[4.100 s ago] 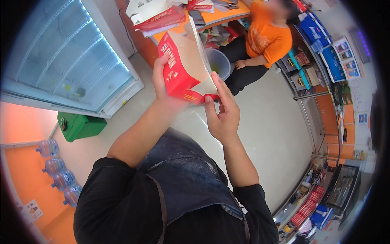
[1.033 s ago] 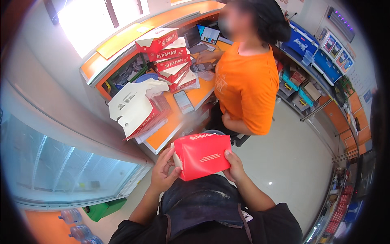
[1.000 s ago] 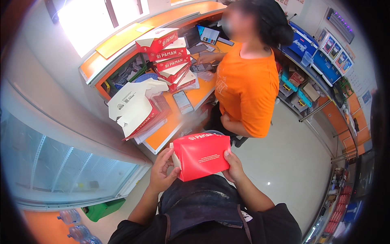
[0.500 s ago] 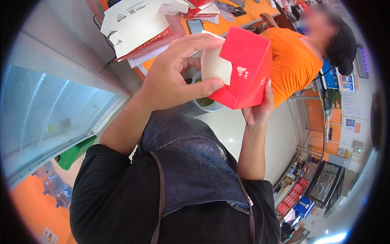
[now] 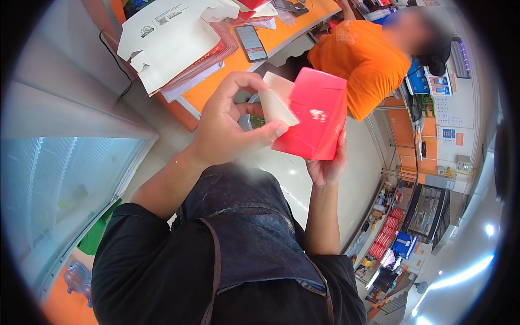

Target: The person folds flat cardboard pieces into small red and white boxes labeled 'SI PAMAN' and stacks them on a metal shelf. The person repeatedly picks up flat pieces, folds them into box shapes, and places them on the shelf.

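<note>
A red cardboard box with a small white print is held up in front of my chest. My right hand supports it from below and from its right side, fingers partly hidden behind it. My left hand pinches a cream-coloured flap at the box's left end, thumb in front and fingers on the upper edge. That flap stands bent outward from the red walls. The inside of the box is hidden from this angle.
On an orange table lie a stack of flat cardboard boxes and a phone. A person in an orange shirt is at the far right. A glass-fronted fridge stands left; a tub shows behind my left hand.
The box has moved slightly left and down in view, and the cream flap is now folded at a sharper angle. The person in orange also appears further left.
</note>
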### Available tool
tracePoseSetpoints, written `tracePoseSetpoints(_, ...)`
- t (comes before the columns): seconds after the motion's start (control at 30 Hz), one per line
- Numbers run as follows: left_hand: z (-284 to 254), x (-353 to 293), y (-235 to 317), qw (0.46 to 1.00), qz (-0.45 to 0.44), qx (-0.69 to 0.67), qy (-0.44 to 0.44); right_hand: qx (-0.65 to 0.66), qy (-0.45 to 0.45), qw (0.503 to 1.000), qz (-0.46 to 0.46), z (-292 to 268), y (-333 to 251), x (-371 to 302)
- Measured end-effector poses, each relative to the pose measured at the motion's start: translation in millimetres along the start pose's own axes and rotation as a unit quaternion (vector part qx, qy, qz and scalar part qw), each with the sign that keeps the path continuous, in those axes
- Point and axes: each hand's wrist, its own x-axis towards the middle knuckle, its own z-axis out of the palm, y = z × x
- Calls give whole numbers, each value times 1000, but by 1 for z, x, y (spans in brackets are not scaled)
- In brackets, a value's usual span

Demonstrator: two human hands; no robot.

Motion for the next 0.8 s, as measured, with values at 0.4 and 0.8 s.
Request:
tracePoseSetpoints(0.4, -6, 1, 6, 988, -63, 135, 31, -78, -41, 996, 28, -9, 10, 1)
tracePoseSetpoints(0.8, 15, 17, 15, 896, 68, 413, -145, -109, -23, 993, 30, -30, -8, 45)
